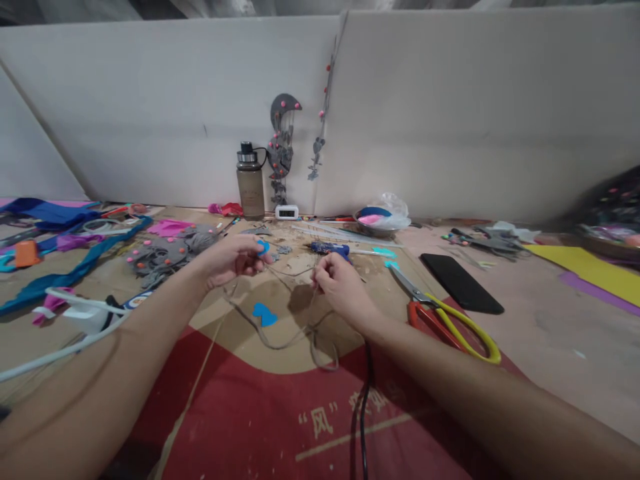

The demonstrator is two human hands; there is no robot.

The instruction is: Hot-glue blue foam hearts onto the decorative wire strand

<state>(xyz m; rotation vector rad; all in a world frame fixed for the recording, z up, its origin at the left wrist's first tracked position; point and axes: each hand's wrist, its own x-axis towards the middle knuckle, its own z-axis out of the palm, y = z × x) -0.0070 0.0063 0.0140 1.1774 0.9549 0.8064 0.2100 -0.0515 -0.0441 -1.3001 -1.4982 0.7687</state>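
My left hand (237, 260) is closed in a pinch, with a small bright blue piece (263, 248) at its fingertips; its exact shape is partly hidden. A thin grey-brown cord (295, 274) stretches from there to my right hand (337, 283), whose thumb and finger are pressed together on it. The rest of the cord loops down over the cardboard (240, 340). Below my hands lies a blue cut-out piece (265, 314), flat on the cardboard. Just behind my right hand is a blue glue gun (330, 249), partly covered by the fingers.
Red-and-yellow scissors (440, 310) and a black phone (460, 283) lie to the right. A bottle (251, 183) and small clock (287, 213) stand by the wall. Grey pieces with pink dots (163, 257) lie left, near a white cable (65, 350). A black cable (364, 413) crosses the front.
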